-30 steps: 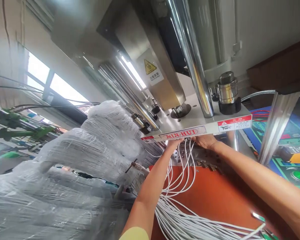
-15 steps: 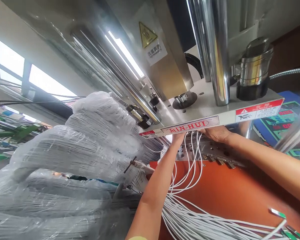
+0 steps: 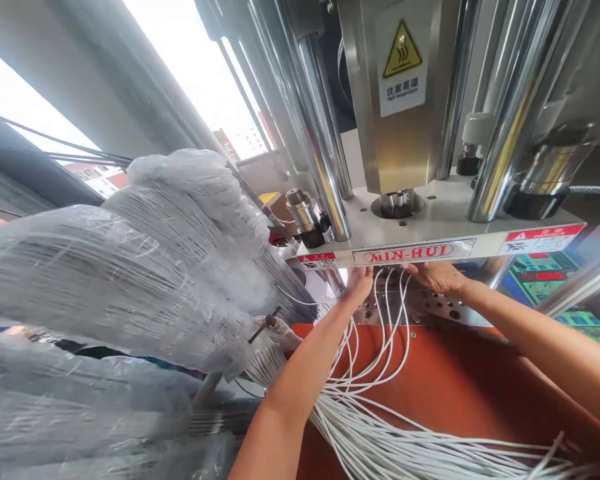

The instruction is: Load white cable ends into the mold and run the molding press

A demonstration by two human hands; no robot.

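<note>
Under the MIN-HUI press bed (image 3: 410, 252) | left hand (image 3: 359, 285) and right hand (image 3: 436, 277) held apart, grip impossible to tell | white wires (image 3: 365, 420) rising between them to a perforated steel plate (image 3: 420, 308), above an orange mat (image 3: 460, 393) | work in hand: wires at the plate | against earlier: view swung level, hands much the same
</note>
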